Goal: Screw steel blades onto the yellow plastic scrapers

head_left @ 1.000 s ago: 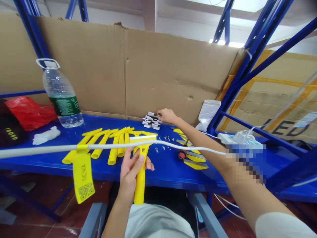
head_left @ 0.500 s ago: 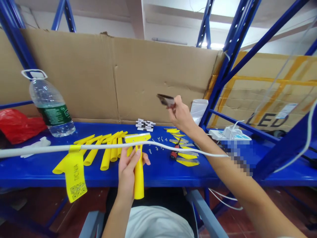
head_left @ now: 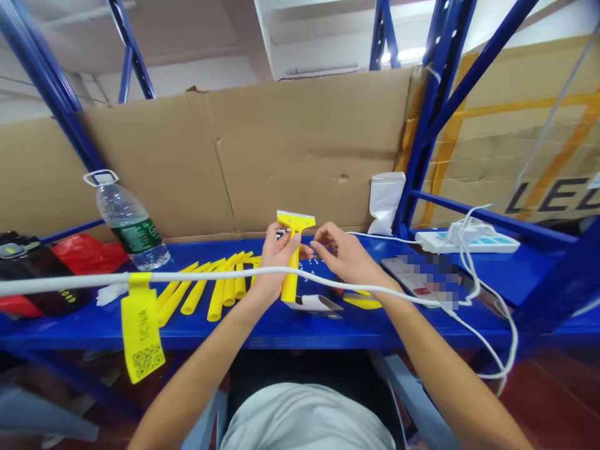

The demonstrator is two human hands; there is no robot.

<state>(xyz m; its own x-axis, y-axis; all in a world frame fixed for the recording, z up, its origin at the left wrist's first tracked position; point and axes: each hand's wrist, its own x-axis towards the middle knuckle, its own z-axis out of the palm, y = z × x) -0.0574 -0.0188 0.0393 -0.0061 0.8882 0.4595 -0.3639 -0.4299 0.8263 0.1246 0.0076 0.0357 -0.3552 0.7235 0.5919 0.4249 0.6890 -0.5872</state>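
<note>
My left hand [head_left: 277, 253] is closed around the handle of a yellow scraper [head_left: 291, 265], held upright with its wide head and pale metal edge at the top. Just right of the scraper is my right hand [head_left: 345, 255], its fingers curled and their tips close together. Anything between those fingertips is too small to make out. Small bits [head_left: 320, 262], likely screws, lie on the blue table below the hands. A folded whitish and dark packet [head_left: 316, 304] rests under the scraper's handle end. Yellow flat pieces [head_left: 362, 301] lie beneath my right forearm, partly hidden.
Several yellow scraper handles [head_left: 218, 300] lie in a row on the left. Behind them stands a water bottle [head_left: 135, 228]. A white cable [head_left: 187, 276] with a yellow tag crosses the view. A phone [head_left: 412, 281] and power strip [head_left: 469, 240] are at right.
My right hand has come down and left to beside the scraper, and the flat packet it held now lies on the table. My left hand has raised the scraper, and the view has shifted.
</note>
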